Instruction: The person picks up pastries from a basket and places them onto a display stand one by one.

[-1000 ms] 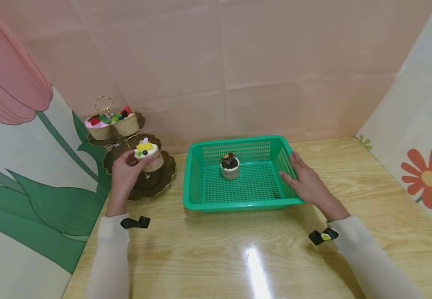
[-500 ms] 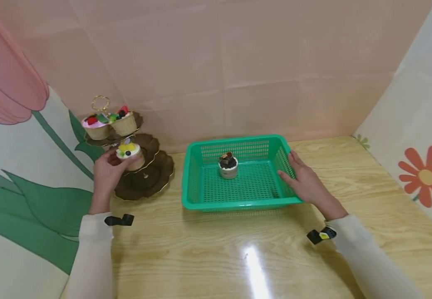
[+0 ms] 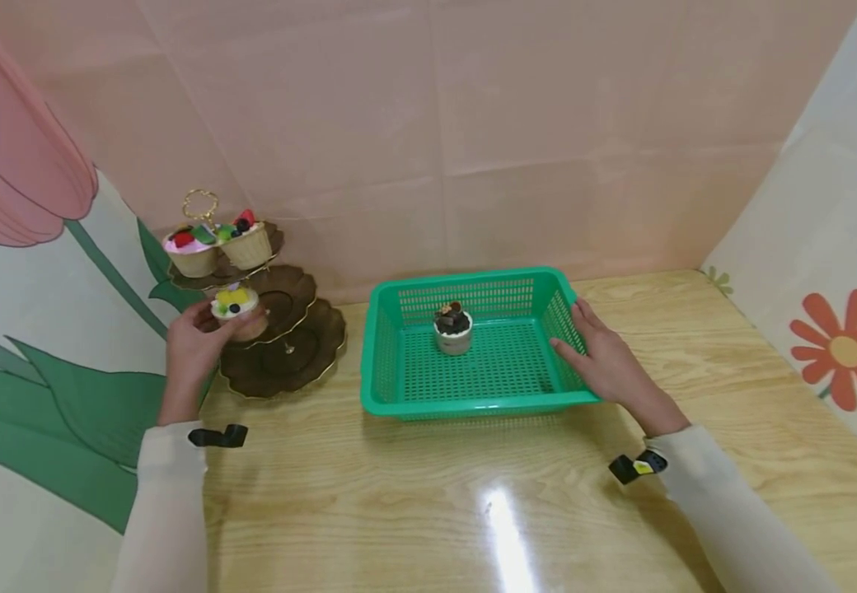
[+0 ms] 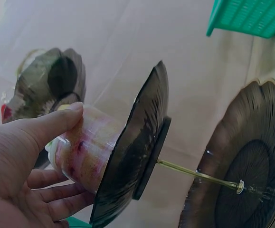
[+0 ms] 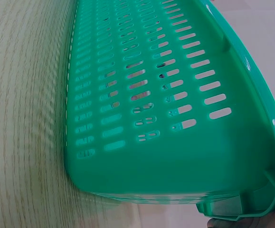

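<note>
My left hand point(image 3: 194, 344) grips a small cup dessert point(image 3: 239, 315) by its side, thumb on one side and fingers on the other. Yellow fruit and a dark berry top its white cream; pink and tan layers show through the clear cup point(image 4: 92, 147) in the left wrist view. Its base is right at the middle plate point(image 4: 144, 128) of a brown tiered stand point(image 3: 291, 350). My right hand point(image 3: 610, 358) rests on the right rim of a green plastic basket point(image 3: 473, 408), fingers extended outside, thumb inside. A chocolate-topped cup dessert point(image 3: 454, 331) stands in the basket.
On the stand's top plate sit a pink-topped cupcake point(image 3: 191, 254) and a berry-topped cupcake point(image 3: 246, 245), below a gold ring handle point(image 3: 200, 206). The wooden table point(image 3: 369, 502) meets a pink wall covering point(image 3: 428, 132) behind. A flower-printed panel rises at each side.
My left hand has carried the fruit-topped cup dessert leftward and down onto the left side of the stand's middle plate. The right hand stays at the basket rim.
</note>
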`<state>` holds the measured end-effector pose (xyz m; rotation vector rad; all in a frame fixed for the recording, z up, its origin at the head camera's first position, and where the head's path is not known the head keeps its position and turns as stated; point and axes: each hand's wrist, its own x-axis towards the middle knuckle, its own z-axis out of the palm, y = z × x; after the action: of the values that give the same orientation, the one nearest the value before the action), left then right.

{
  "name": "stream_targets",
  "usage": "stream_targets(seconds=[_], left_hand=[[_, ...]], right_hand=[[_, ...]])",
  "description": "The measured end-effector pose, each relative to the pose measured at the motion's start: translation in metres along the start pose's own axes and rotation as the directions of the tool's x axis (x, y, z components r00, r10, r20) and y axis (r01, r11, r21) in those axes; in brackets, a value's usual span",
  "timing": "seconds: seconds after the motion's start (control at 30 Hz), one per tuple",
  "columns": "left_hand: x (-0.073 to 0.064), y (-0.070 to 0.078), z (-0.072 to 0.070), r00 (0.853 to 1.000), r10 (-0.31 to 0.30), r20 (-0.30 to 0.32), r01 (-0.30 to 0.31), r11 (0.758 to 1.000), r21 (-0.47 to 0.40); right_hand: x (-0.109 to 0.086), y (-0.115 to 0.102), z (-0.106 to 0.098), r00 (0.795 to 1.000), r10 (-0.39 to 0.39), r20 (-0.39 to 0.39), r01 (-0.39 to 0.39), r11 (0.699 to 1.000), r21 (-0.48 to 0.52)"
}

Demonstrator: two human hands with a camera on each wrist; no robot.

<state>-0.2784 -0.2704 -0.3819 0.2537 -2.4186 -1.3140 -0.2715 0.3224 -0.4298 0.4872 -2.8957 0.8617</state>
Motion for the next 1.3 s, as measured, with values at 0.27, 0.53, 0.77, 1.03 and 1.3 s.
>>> stream_targets(seconds=[0.27,0.53,0.77,1.03,1.3], left_hand=[[0.005,-0.009,-0.003,1.0,0.007,0.0,-0.007,1.0,0.025],[0.008,-0.012,-0.003,0.999,0.043,0.015,-0.044,0.997,0.06],[0.009,-0.012,-0.002,0.998,0.044,0.046,-0.046,0.998,0.049],[0.006,-0.013,0.0,0.995,0.095,0.038,-0.095,0.995,0.007],[-0.003,-0.017,-0.001,0.996,0.079,0.03,-0.079,0.997,-0.014]], right_hand=[[0.001,0.002,0.001,1.0,0.003,0.0,-0.003,1.0,-0.004],[0.001,0.001,0.001,1.0,0.006,0.003,-0.006,1.0,0.0],[0.001,0.0,0.0,1.0,0.003,-0.003,-0.003,1.0,0.0],[0.0,-0.001,-0.001,1.0,0.011,0.003,-0.011,1.0,-0.001],[-0.001,0.001,0.001,1.0,0.0,0.001,0.0,1.0,0.001]])
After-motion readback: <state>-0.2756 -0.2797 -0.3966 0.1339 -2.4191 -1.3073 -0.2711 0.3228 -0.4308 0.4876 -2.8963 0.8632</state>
